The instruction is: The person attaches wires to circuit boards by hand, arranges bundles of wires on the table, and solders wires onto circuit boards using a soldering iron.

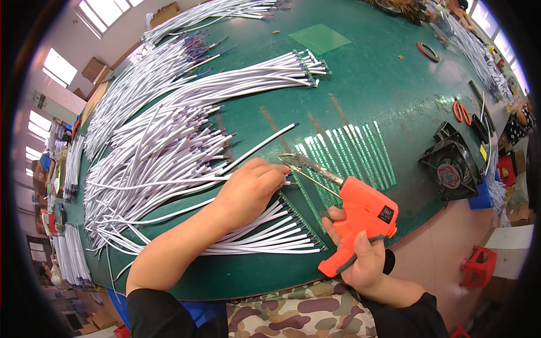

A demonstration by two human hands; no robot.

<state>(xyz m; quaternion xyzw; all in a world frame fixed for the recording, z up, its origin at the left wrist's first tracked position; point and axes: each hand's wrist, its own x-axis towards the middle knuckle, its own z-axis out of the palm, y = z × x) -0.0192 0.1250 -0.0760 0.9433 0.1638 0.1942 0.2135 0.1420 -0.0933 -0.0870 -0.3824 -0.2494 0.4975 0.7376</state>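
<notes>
My right hand (363,262) grips an orange soldering gun (366,217) by its handle, with its metal tip pointing left. At that tip, my left hand (253,183) is closed in a pinch on a white cable (217,179); the fingers hide the cable's end. Under the tip lies a narrow green circuit board strip (307,200). Closer to me, a row of white cables (276,234) fans out, their coloured wire ends along another green strip (304,222). Right of the tip, several bare green strips (352,158) lie side by side, partly behind the gun.
Large bundles of white cables (158,152) cover the table's left side. A black fan (451,169) stands at the right edge, near orange-handled pliers (461,111) and a tape roll (428,52). A green board panel (320,39) lies far back. A red stool (479,266) stands on the floor.
</notes>
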